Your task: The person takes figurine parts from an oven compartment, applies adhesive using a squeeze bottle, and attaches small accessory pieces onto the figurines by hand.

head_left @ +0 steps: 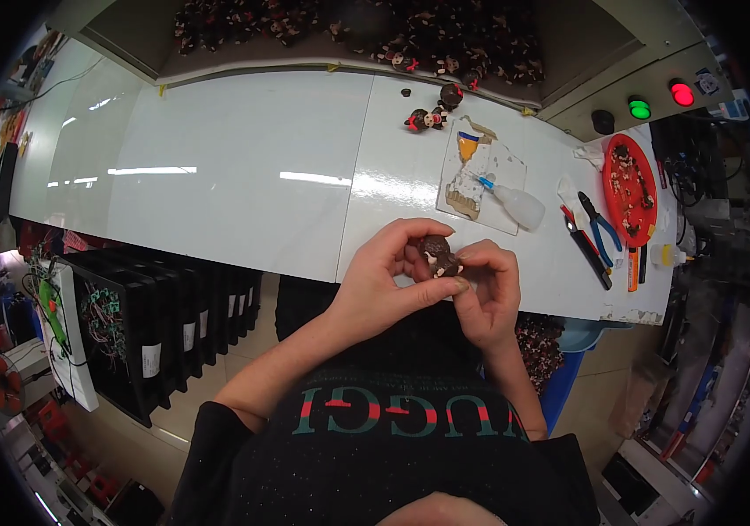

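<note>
A small dark brown doll figurine [437, 250] with light beige parts is held in front of my chest, over the table's near edge. My left hand [391, 279] is closed on it from the left, with the thumb along its lower side. From the right, my right hand [495, 294] pinches it with thumb and fingertips. The fingers cover parts of the figurine. Beyond my hands, a figurine with a red bow [426, 119] lies on the white table [305, 167], beside a brown round-headed figurine [451, 95].
A glue-stained plate [456, 195] carries a white squeeze bottle [520, 208] with a blue tip. To the right are blue-handled pliers [601, 232], a red-and-black hand tool [587, 250] and a red tray [646, 230] of small parts. A machine opening [366, 35] full of figurines stands behind. Black crates [142, 329] stand left.
</note>
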### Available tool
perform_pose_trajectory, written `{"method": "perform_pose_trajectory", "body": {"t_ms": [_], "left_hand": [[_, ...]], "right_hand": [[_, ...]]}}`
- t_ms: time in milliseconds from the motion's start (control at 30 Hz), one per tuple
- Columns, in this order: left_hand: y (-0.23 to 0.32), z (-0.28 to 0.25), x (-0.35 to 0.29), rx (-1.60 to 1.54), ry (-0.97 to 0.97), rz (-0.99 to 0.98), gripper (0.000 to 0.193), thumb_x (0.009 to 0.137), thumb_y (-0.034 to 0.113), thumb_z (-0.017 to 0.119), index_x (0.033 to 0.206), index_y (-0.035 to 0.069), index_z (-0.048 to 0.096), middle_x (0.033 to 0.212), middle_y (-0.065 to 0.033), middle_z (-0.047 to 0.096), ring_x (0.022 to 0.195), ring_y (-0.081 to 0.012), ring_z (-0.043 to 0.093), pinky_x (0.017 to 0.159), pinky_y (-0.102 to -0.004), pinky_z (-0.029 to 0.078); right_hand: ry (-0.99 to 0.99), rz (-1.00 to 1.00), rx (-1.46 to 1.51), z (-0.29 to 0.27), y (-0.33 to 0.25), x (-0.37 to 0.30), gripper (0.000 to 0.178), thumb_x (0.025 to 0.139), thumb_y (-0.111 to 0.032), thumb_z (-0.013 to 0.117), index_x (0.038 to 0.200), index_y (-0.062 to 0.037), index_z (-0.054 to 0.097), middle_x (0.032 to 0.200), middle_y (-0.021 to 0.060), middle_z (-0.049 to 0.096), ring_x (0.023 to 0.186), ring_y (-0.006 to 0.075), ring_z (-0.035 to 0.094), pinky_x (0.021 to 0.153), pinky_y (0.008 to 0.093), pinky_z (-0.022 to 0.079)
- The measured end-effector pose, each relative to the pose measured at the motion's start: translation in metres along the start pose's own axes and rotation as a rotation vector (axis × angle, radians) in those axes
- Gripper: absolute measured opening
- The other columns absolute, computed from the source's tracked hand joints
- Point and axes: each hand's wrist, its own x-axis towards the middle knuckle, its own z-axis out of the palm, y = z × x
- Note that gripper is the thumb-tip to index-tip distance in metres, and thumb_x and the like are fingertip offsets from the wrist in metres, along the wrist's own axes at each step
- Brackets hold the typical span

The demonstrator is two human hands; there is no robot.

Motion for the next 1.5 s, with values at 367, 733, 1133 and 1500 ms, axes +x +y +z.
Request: {"method": "perform_pose_trajectory", "body": {"t_ms": [367, 733, 1133, 1500], "left_hand": [[0.007, 0.008, 0.005, -0.045, -0.024, -0.099, 0.044, 0.079, 0.012, 0.074, 0.116, 0.001, 0.052, 0.091, -0.0036, 0.06, 0.073, -0.0043, 0.055, 0.067, -0.0192, 0.048], [0.009, 0.013, 0.01, -0.071, -0.086, -0.16, 0.04, 0.085, 0.011, 0.067, 0.118, 0.0, 0.048, 0.097, -0.0052, 0.057, 0.083, -0.0064, 0.057, 0.073, -0.0205, 0.05], [0.003, 0.016, 0.01, -0.075, 0.011, -0.112, 0.042, 0.078, 0.013, 0.075, 0.11, 0.002, 0.051, 0.087, 0.0006, 0.055, 0.069, -0.0008, 0.047, 0.06, -0.0149, 0.042], [0.006, 0.018, 0.007, 0.092, -0.019, -0.085, 0.044, 0.08, 0.016, 0.073, 0.116, 0.001, 0.051, 0.083, 0.0011, 0.051, 0.065, -0.0017, 0.045, 0.057, -0.0168, 0.041]], "right_hand": [[0.009, -0.05, -0.001, -0.009, -0.001, 0.003, 0.028, 0.08, -0.003, 0.066, 0.104, -0.0017, 0.051, 0.094, 0.0104, 0.055, 0.083, 0.0184, 0.055, 0.075, 0.0274, 0.046], [-0.024, 0.025, -0.02, -0.018, -0.006, 0.003, 0.023, 0.085, -0.005, 0.061, 0.106, -0.0024, 0.054, 0.099, 0.0108, 0.054, 0.088, 0.0185, 0.055, 0.078, 0.0282, 0.047], [-0.049, 0.06, 0.09, -0.017, -0.009, 0.008, 0.033, 0.08, 0.002, 0.058, 0.112, -0.0011, 0.053, 0.111, 0.0117, 0.05, 0.096, 0.0199, 0.054, 0.083, 0.0287, 0.046], [-0.086, 0.065, 0.012, -0.023, -0.005, 0.006, 0.039, 0.076, -0.001, 0.069, 0.112, -0.0017, 0.055, 0.114, 0.0115, 0.049, 0.102, 0.0205, 0.055, 0.085, 0.0296, 0.049]]}}
